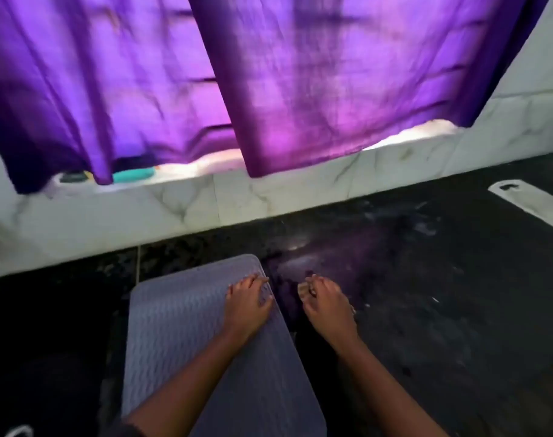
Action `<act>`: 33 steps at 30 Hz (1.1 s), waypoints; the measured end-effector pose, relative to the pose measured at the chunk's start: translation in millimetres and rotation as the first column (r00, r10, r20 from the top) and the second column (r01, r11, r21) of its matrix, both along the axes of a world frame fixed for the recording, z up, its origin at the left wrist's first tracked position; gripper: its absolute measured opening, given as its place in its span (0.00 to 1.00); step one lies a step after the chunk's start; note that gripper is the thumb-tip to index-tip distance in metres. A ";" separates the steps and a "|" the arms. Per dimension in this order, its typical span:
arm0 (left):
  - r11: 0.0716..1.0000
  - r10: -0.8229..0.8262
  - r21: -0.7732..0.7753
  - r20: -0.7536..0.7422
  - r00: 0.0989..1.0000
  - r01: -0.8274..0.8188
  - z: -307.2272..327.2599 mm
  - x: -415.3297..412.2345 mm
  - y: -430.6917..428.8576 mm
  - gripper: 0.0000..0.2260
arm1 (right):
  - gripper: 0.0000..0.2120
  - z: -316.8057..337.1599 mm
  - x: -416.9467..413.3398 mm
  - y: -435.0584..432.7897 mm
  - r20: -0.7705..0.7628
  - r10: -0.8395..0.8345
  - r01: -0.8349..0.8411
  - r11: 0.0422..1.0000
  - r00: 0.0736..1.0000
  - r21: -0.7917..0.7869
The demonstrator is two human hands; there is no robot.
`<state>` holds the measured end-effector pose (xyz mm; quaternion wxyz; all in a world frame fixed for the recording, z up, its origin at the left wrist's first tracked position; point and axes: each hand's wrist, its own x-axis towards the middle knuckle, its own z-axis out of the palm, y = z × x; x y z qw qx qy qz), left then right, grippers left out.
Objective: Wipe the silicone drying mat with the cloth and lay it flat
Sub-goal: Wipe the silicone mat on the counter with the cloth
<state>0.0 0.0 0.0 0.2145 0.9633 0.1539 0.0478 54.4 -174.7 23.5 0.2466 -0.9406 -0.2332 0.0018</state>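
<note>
A grey ribbed silicone drying mat (180, 335) lies flat on the dark stone counter, its long side running away from me. My left hand (248, 305) rests palm down on the mat's far right part, fingers spread toward its edge. My right hand (327, 305) is on the bare counter just right of the mat, fingers curled downward, touching the dark surface. I cannot tell whether it holds anything. No cloth is visible in this view.
The black counter (442, 310) shows wet smears and streaks right of the mat. A white marble-look backsplash ledge (237, 197) runs behind. Purple curtains (268, 74) hang over it. A white flat board (530, 203) lies at far right; teal object (133, 175) on the sill.
</note>
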 end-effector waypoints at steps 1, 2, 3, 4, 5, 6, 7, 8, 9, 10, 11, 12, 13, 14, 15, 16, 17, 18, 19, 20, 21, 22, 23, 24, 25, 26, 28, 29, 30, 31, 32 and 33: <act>1.000 0.000 0.009 -0.072 0.997 0.000 -6.8 1.9 -3.1 0.22 | 0.19 -8.6 4.8 -4.4 -0.017 -0.006 0.004 0.997 1.000 -0.074; 0.999 0.012 0.032 -0.097 0.995 -0.009 -13.1 4.6 -4.7 0.23 | 0.21 -12.7 9.0 -5.7 -0.015 -0.016 0.014 0.992 1.000 -0.127; 0.999 0.023 0.043 -0.128 0.992 -0.018 -21.2 4.6 -6.1 0.24 | 0.23 -20.9 13.4 -9.1 -0.032 -0.017 0.010 0.981 0.999 -0.192; 0.998 0.041 0.056 -0.145 0.989 -0.033 -26.3 4.1 -7.2 0.24 | 0.25 -25.0 16.4 -11.8 -0.060 -0.018 0.003 0.971 0.998 -0.240; 0.997 0.057 0.058 -0.143 0.988 -0.049 -30.8 4.2 -8.7 0.25 | 0.26 -29.3 19.7 -12.1 -0.073 -0.006 -0.015 0.960 0.997 -0.278; 0.996 0.063 0.066 -0.134 0.989 -0.055 -35.7 2.6 -11.0 0.25 | 0.27 -34.6 21.8 -12.6 -0.079 0.010 -0.033 0.952 0.997 -0.304; 0.995 0.067 0.076 -0.120 0.990 -0.058 -38.3 1.7 -11.6 0.25 | 0.28 -37.9 23.4 -13.1 -0.073 0.021 -0.044 0.944 0.997 -0.326; 0.995 0.066 0.079 -0.107 0.992 -0.057 -39.9 0.6 -11.6 0.25 | 0.28 -39.8 24.3 -13.3 -0.062 0.034 -0.053 0.937 0.998 -0.345; 0.995 0.061 0.083 -0.109 0.992 -0.052 -41.3 -0.4 -11.8 0.25 | 0.28 -41.6 25.0 -13.7 -0.043 0.050 -0.063 0.931 0.998 -0.360; 0.995 0.052 0.089 -0.106 0.993 -0.042 -43.2 -1.4 -11.2 0.25 | 0.28 -43.6 26.0 -14.2 -0.023 0.066 -0.069 0.925 0.998 -0.373; 0.995 0.048 0.091 -0.102 0.994 -0.039 -44.1 -2.5 -11.8 0.25 | 0.28 -45.3 26.2 -15.0 -0.002 0.073 -0.068 0.926 0.997 -0.372; 0.995 0.045 0.096 -0.100 0.994 -0.035 -43.8 -2.9 -12.5 0.25 | 0.27 -46.1 26.4 -15.0 0.023 0.077 -0.063 0.929 0.997 -0.365; 0.995 0.046 0.098 -0.102 0.994 -0.036 -44.6 -2.9 -12.6 0.25 | 0.27 -46.8 27.2 -14.8 0.038 0.079 -0.060 0.931 0.996 -0.361; 0.994 0.049 0.101 -0.101 0.994 -0.039 -45.5 -2.2 -12.7 0.25 | 0.26 -47.5 28.1 -14.4 0.051 0.082 -0.058 0.930 0.995 -0.364; 0.994 0.052 0.102 -0.097 0.994 -0.042 -46.0 -1.5 -12.8 0.25 | 0.26 -47.3 29.0 -13.7 0.061 0.090 -0.060 0.923 0.994 -0.380; 0.994 0.058 0.100 -0.095 0.994 -0.049 -45.4 -1.3 -13.2 0.25 | 0.25 -47.0 30.7 -12.8 0.068 0.102 -0.068 0.919 0.992 -0.388; 0.994 0.056 0.098 -0.093 0.994 -0.047 -44.7 -1.8 -13.0 0.25 | 0.24 -44.9 32.3 -12.1 0.072 0.120 -0.082 0.912 0.990 -0.402; 0.995 0.053 0.090 -0.090 0.995 -0.045 -44.7 -2.3 -13.0 0.25 | 0.23 -43.4 35.4 -11.8 0.077 0.141 -0.097 0.906 0.987 -0.412; 0.996 0.053 0.079 -0.087 0.995 -0.046 -44.6 -2.7 -12.9 0.25 | 0.23 -40.1 39.6 -11.9 0.070 0.157 -0.115 0.903 0.985 -0.413; 0.996 0.053 0.070 -0.084 0.995 -0.047 -44.3 -3.3 -12.8 0.25 | 0.22 -35.1 44.7 -11.7 0.049 0.164 -0.132 0.912 0.985 -0.388; 0.997 0.051 0.058 -0.090 0.995 -0.046 -43.1 -3.5 -12.4 0.25 | 0.22 -27.7 51.5 -11.1 -0.014 0.140 -0.137 0.932 0.990 -0.336; 0.998 0.044 0.039 -0.099 0.994 -0.040 -41.2 -2.6 -11.4 0.25 | 0.21 -18.7 58.7 -10.6 -0.111 0.085 -0.109 0.967 0.990 -0.232; 0.999 0.034 0.008 -0.115 0.993 -0.034 -38.3 -1.7 -8.8 0.25 | 0.20 -8.7 64.2 -9.5 -0.240 0.025 -0.049 0.994 0.970 -0.096; 0.999 0.024 -0.034 -0.133 0.991 -0.028 -34.2 -0.6 -4.9 0.25 | 0.19 0.2 67.9 -7.6 -0.355 -0.007 0.025 0.999 0.935 0.046; 0.996 0.023 -0.088 -0.133 0.991 -0.035 -29.3 0.1 0.5 0.25 | 0.18 8.1 69.4 -3.7 -0.417 -0.005 0.075 0.986 0.909 0.150; 0.989 0.042 -0.139 -0.110 0.993 -0.058 -24.4 -0.1 7.2 0.24 | 0.18 14.1 68.9 2.8 -0.435 0.004 0.099 0.972 0.900 0.213; 0.980 0.121 -0.160 -0.015 0.993 -0.122 -16.9 -2.8 23.6 0.22 | 0.17 22.6 64.5 25.8 -0.419 0.027 0.108 0.949 0.908 0.296; 0.979 0.164 -0.124 0.026 0.986 -0.159 -15.2 -4.5 34.5 0.21 | 0.17 25.8 62.0 42.1 -0.385 0.039 0.093 0.944 0.922 0.318; 0.977 0.202 -0.081 0.049 0.978 -0.198 -15.4 -5.9 46.9 0.20 | 0.17 26.6 59.5 59.6 -0.339 0.049 0.066 0.945 0.940 0.321; 0.972 0.236 -0.038 0.051 0.971 -0.234 -16.8 -6.7 60.2 0.21 | 0.17 25.7 56.9 78.0 -0.290 0.059 0.035 0.950 0.955 0.309; 0.966 0.259 0.006 0.034 0.965 -0.260 -18.9 -6.8 72.5 0.21 | 0.17 23.4 54.3 95.0 -0.232 0.071 0.000 0.956 0.970 0.292; 0.960 0.276 0.049 0.005 0.961 -0.276 -21.6 -6.6 84.8 0.22 | 0.18 18.8 51.7 112.4 -0.159 0.090 -0.045 0.963 0.983 0.267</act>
